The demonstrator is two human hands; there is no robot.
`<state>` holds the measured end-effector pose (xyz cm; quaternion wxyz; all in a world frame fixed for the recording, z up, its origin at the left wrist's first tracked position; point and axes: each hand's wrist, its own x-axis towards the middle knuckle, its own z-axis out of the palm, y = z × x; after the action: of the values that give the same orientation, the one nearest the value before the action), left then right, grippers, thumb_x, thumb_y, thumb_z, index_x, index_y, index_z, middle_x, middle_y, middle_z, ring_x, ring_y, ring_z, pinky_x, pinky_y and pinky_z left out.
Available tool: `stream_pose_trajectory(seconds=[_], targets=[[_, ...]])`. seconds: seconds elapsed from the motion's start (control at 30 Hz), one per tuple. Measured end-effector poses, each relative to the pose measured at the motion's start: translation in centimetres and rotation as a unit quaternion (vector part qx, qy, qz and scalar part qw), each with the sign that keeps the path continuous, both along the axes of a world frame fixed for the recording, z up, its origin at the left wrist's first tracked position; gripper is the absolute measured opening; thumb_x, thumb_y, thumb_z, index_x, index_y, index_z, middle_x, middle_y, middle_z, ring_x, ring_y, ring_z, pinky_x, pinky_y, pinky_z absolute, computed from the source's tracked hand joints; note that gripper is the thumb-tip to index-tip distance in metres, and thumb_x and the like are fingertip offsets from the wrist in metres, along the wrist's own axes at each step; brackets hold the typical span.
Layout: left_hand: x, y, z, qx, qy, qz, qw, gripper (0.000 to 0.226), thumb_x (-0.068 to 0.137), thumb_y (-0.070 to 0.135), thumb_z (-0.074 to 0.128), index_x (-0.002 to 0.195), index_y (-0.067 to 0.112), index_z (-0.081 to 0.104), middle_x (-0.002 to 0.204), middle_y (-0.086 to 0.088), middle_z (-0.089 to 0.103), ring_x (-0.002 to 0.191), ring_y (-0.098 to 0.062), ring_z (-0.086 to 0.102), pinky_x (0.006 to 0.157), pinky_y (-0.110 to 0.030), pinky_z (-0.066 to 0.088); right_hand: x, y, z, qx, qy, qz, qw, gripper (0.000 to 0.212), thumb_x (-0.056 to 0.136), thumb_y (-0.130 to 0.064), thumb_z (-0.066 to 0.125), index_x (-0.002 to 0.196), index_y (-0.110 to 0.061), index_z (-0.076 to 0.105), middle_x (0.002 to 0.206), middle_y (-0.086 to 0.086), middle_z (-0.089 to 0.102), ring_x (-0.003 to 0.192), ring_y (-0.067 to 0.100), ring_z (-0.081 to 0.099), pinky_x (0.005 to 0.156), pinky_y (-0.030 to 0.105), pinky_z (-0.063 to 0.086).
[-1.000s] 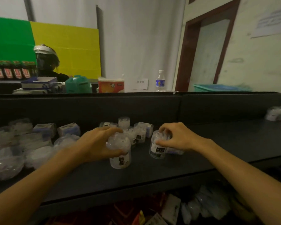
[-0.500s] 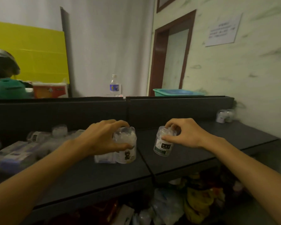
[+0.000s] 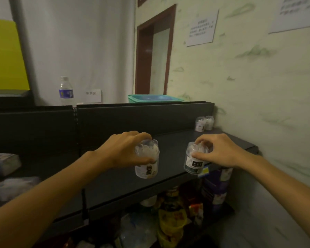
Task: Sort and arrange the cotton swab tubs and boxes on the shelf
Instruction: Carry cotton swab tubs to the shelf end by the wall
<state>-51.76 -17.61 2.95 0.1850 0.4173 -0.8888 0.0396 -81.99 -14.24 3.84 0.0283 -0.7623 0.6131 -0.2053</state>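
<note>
Dark shelf point(image 3: 168, 178) running beneath both hands, with an upright back panel beyond them. Under the hands, a lower shelf level holds packaged goods point(image 3: 170, 219), too dim and blurred to identify.

Past the back panel, beyond and between the hands, a teal plastic basket point(image 3: 156, 98) stands on a higher surface; beyond and to the left of the left hand, a clear water bottle point(image 3: 66, 91) with a blue label stands upright, its fill level not discernible.

Far left of the left hand, blurred boxes and bagged packs point(image 3: 6, 174) lie on the shelf; their contents cannot be told.

Left hand point(image 3: 125, 152): fingers and thumb curled round the upper half of a clear cotton swab tub point(image 3: 147, 161), gripping it from the side. The tub is upright, packed with white swabs visible through its wall, and carries a white label with a dark figure on its lower part. Whether its base touches the shelf cannot be told.

Right hand point(image 3: 220, 152): fingertips and thumb pinch the lid end of a second clear tub point(image 3: 195, 161), tilted slightly, white swabs inside, white and dark label below. It hangs at the shelf's front edge.

Beyond the right hand, in the rear corner of the shelf against the wall, two small clear tubs point(image 3: 204, 123) stand touching, each showing white contents.
</note>
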Motion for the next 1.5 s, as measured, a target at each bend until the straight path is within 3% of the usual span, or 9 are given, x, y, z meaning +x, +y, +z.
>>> stream_pose_trajectory(seconds=[0.33,0.73,1.0,1.13,1.5], targets=[[-11.6,-9.3,-2.5,0.027,-0.007,-0.027,0.999,0.069,0.079,0.065,0.056,0.136,0.035,0.033,0.130,0.004,0.047,0.106,-0.014,0.054,0.080,-0.030,0.053,-11.5,-6.7,-2.7,0.037,0.037,-0.027,0.998,0.065,0.063,-0.077,0.056,0.111,-0.033,0.060,0.106,-0.007,0.063,0.094,0.010,0.060,0.081,0.039,0.055],[-22.2,-24.2,-2.6,0.029,0.028,-0.011,0.999,0.066,0.080,0.060,0.059,0.135,0.034,0.033,0.128,0.004,0.047,0.104,-0.011,0.053,0.081,-0.028,0.051,-21.6,-22.7,-2.1,0.011,0.047,-0.018,0.999,0.045,0.074,-0.052,0.072,0.108,-0.024,0.065,0.095,0.000,0.067,0.083,0.014,0.061,0.078,0.035,0.052],[-23.0,-29.9,-3.7,0.040,0.006,0.025,0.999,0.066,0.080,0.061,0.058,0.135,0.037,0.031,0.129,0.006,0.046,0.105,-0.010,0.053,0.082,-0.028,0.050,-21.7,-33.7,-3.6,0.034,0.055,0.021,0.998,0.052,0.078,-0.053,0.069,0.120,-0.026,0.058,0.106,-0.001,0.061,0.087,0.011,0.056,0.076,0.026,0.049],[-22.4,-31.5,-3.3,0.034,0.002,0.042,0.999,0.067,0.080,0.061,0.057,0.137,0.036,0.030,0.130,0.006,0.045,0.107,-0.010,0.052,0.082,-0.026,0.049,-20.4,-38.0,-4.3,0.069,0.049,0.041,0.996,0.050,0.081,-0.050,0.067,0.123,-0.027,0.053,0.116,-0.003,0.055,0.101,0.013,0.055,0.085,0.033,0.052],[-21.6,-34.0,-4.1,0.036,0.010,0.106,0.994,0.069,0.079,0.063,0.057,0.137,0.036,0.031,0.128,0.008,0.046,0.104,-0.007,0.052,0.081,-0.025,0.050,-19.4,-46.0,-6.0,0.097,0.001,0.098,0.990,0.043,0.084,-0.036,0.069,0.123,-0.024,0.054,0.120,0.001,0.058,0.103,0.013,0.057,0.083,0.028,0.051]])
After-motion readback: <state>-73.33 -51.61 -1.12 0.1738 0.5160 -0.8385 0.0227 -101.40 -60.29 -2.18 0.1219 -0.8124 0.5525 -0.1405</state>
